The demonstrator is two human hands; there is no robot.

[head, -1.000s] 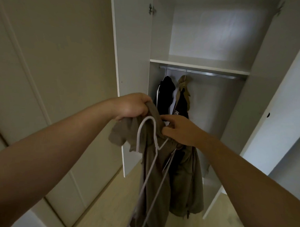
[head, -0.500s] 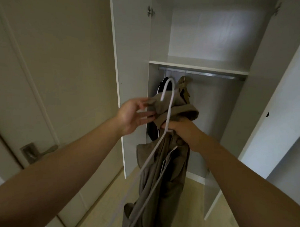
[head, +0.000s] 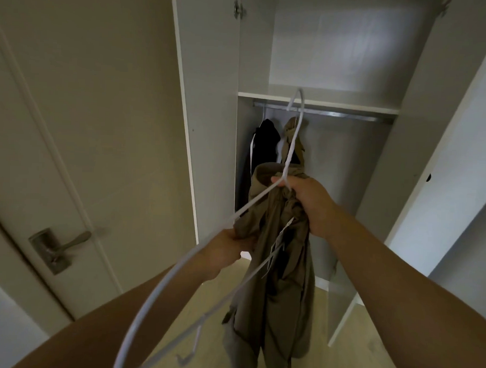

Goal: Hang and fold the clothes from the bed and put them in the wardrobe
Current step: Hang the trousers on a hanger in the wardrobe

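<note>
My right hand (head: 304, 202) is clenched round the neck of the white hanger (head: 256, 201) and the bunched top of the olive garment (head: 277, 267), held up before the open wardrobe (head: 211, 100); the hook reaches up to the rail (head: 349, 115) in my view; my left hand (head: 225, 254) grips a lower fold of the cloth; a dark garment (head: 265, 137) hangs inside.

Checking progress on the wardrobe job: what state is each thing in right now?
Wardrobe door: open.
Room door: closed.
Black garment: hanging on rail.
Tan garment: hanging on rail.
Olive garment: bunched, off the rail.
Hanger: held by right hand, hook raised, unhooked.
Left hand: grips olive garment.
</note>
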